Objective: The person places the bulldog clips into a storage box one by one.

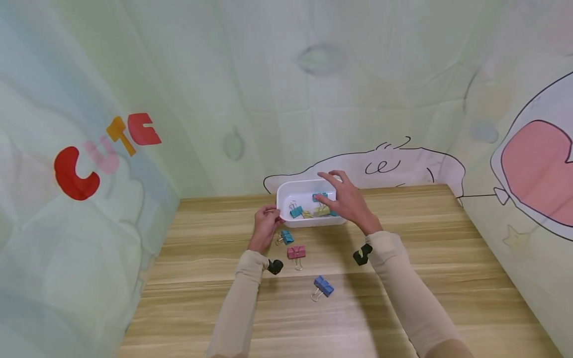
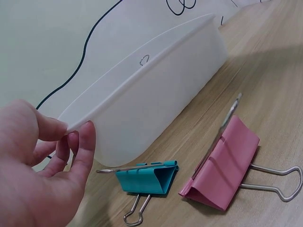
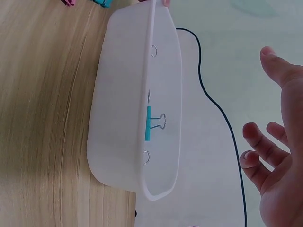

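Note:
My left hand [image 1: 265,226] pinches the left rim of a white plastic box [image 1: 313,223] between thumb and fingers, plain in the left wrist view. Over the box's right side is my right hand [image 1: 348,200], its fingers spread and loosely bent with nothing held. Inside the box lie several binder clips, among them a teal clip [image 1: 296,212] and a yellow clip [image 1: 321,212]. On the table near my left hand are a teal binder clip [image 2: 147,179] and a pink binder clip [image 2: 223,165]. Nearer to me lies a blue binder clip [image 1: 323,287].
The wooden table [image 1: 188,278] carries the box near its back edge. A printed curtain [image 1: 201,99] hangs behind it and along both sides. Black wrist mounts [image 1: 362,254] sit at both sleeves.

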`<state>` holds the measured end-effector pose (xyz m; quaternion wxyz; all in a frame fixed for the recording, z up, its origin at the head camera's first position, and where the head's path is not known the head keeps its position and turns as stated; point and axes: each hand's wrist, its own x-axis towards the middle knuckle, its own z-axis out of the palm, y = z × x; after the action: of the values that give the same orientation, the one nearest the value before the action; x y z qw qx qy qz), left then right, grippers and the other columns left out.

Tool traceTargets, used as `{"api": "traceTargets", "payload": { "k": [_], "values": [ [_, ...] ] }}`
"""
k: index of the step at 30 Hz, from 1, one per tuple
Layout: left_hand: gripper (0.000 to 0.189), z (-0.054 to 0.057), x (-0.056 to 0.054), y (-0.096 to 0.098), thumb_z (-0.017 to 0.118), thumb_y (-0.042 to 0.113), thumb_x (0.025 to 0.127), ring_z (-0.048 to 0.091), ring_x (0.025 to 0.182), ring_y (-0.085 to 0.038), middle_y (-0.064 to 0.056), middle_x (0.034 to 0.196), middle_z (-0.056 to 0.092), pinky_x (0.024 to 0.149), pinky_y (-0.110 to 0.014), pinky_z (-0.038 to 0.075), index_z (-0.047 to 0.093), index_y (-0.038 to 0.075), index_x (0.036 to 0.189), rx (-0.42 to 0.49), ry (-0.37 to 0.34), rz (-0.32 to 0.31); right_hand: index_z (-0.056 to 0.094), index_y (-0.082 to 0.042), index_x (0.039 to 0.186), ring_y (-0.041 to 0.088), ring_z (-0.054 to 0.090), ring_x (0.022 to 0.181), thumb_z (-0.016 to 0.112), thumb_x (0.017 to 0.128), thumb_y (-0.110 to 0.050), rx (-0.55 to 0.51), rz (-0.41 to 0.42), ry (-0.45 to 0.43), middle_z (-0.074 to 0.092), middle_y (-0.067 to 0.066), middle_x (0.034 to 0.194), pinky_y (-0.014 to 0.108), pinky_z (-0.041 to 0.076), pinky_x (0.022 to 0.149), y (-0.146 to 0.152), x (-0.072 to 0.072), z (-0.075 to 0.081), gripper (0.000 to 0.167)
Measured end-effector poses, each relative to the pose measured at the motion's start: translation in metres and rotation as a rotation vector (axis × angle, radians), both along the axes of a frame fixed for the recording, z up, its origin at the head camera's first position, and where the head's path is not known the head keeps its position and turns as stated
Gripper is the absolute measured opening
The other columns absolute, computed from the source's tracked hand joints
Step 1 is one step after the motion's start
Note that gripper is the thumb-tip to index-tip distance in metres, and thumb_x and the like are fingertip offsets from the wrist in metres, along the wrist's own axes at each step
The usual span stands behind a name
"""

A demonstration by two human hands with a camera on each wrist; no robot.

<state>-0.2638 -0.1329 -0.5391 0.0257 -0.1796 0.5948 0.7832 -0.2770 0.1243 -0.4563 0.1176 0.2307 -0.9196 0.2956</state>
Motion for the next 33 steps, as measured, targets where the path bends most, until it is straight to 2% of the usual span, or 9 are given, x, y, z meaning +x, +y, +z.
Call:
{"api": "traceTargets", "payload": {
  "k": [9,17,21,26,33],
  "values": [
    [0.036,0.0,0.001,0.0,0.055,0.0,0.104,0.058,0.114,-0.04,-0.031,0.134,0.054,0.074,-0.021,0.059,0.05,-0.01,0.139,-0.005,-0.005,-0.001,0.049,-0.023,0.155,0.025,0.062,0.079,0.075,0.094,-0.048,0.017,0.044,0.002,0.045,0.016,0.151,0.035,0.058,0.067,0.003,0.009,0.002,0.07],
    [0.038,0.001,0.001,0.0,0.055,0.0,0.104,0.059,0.113,-0.039,-0.032,0.135,0.053,0.075,-0.021,0.059,0.05,-0.01,0.14,-0.01,0.002,-0.005,0.051,-0.023,0.154,0.022,0.06,0.076,0.076,0.094,-0.046,0.044,0.082,0.013,0.048,0.016,0.149,0.033,0.056,0.065,0.001,0.021,0.005,0.069],
    [0.038,0.001,0.0,-0.001,0.055,0.001,0.104,0.061,0.11,-0.037,-0.032,0.134,0.054,0.075,-0.021,0.059,0.05,-0.01,0.14,-0.014,0.005,-0.006,0.053,-0.022,0.152,0.023,0.06,0.08,0.078,0.093,-0.042,0.031,0.114,0.005,0.049,0.016,0.147,0.032,0.054,0.066,-0.002,0.03,0.003,0.068],
    [0.037,0.0,0.0,-0.001,0.055,-0.001,0.104,0.062,0.107,-0.036,-0.033,0.133,0.054,0.075,-0.022,0.06,0.049,-0.01,0.139,-0.004,0.014,-0.003,0.055,-0.021,0.15,0.019,0.059,0.078,0.078,0.093,-0.041,0.024,0.168,0.007,0.052,0.013,0.142,0.028,0.054,0.065,-0.006,0.044,-0.003,0.065],
    [0.037,0.0,0.0,-0.001,0.056,-0.001,0.103,0.062,0.105,-0.034,-0.033,0.133,0.053,0.075,-0.021,0.059,0.05,-0.011,0.139,0.001,0.012,-0.004,0.055,-0.024,0.15,0.008,0.052,0.069,0.078,0.093,-0.041,0.007,0.242,-0.011,0.054,0.007,0.14,0.025,0.05,0.058,-0.008,0.071,-0.012,0.064]
  ]
}}
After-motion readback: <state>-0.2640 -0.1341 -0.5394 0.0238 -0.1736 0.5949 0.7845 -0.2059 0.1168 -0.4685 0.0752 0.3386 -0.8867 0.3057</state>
